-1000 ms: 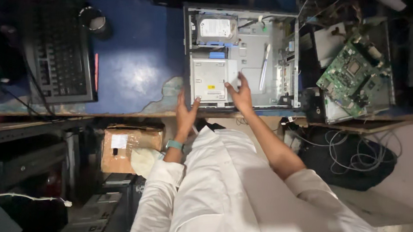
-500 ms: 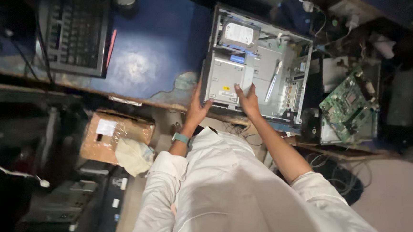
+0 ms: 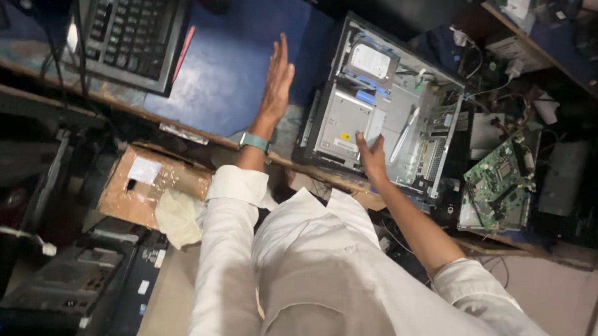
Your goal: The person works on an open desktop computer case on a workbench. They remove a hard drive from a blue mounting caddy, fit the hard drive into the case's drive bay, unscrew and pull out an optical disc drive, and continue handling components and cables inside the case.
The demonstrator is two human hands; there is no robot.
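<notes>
Head view: we see the open computer case [image 3: 385,111] lying at the edge of the blue desk [image 3: 237,61], side panel off, silver drive cage [image 3: 343,124] and internals exposed. Our right hand [image 3: 373,158] rests on that cage, fingers loosely together, apparently gripping nothing. Our left hand [image 3: 277,86] hovers flat and empty above the desk, beside the case. A green circuit board [image 3: 499,180] lies apart; the case's own components appear mounted.

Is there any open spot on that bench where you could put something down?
The blue bench top is bare between the black keyboard and the open computer case; the left hand hovers open over that patch. Right of the case it is crowded: a green circuit board, cables and parts. The right hand rests inside the case.
</notes>
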